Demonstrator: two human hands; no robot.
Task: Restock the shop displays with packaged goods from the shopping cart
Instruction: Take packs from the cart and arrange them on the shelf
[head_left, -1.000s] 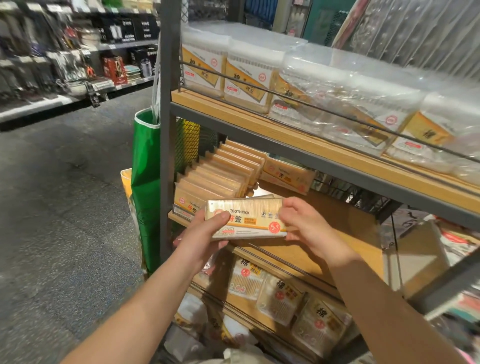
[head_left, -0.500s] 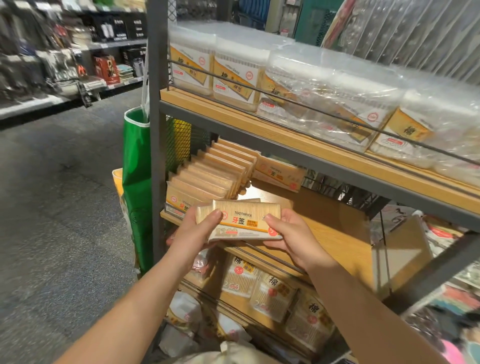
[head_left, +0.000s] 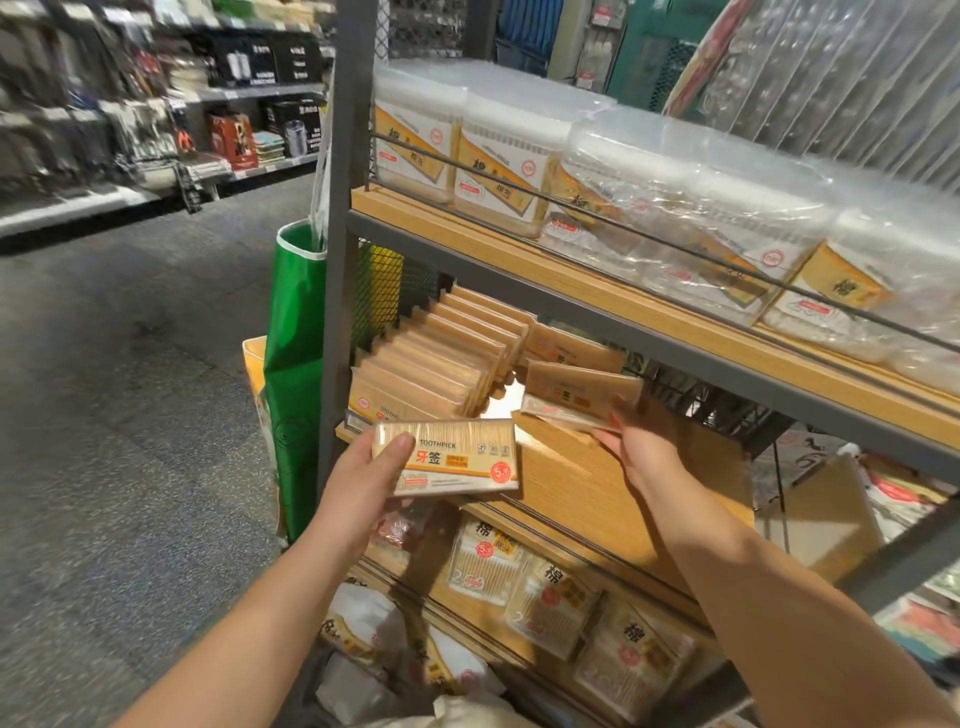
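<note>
Since 0.5 s ago the 2-hand hold on 1 stack has split. The left hand now grasps 1 toothpick pack alone, thumb across its label, in front of the middle shelf front edge. The right hand pinches a second pack over the shelf, just right of the standing row. Judgement: placement is under way. Held pack: long axis left-right, label facing the camera, text upright.
</note>
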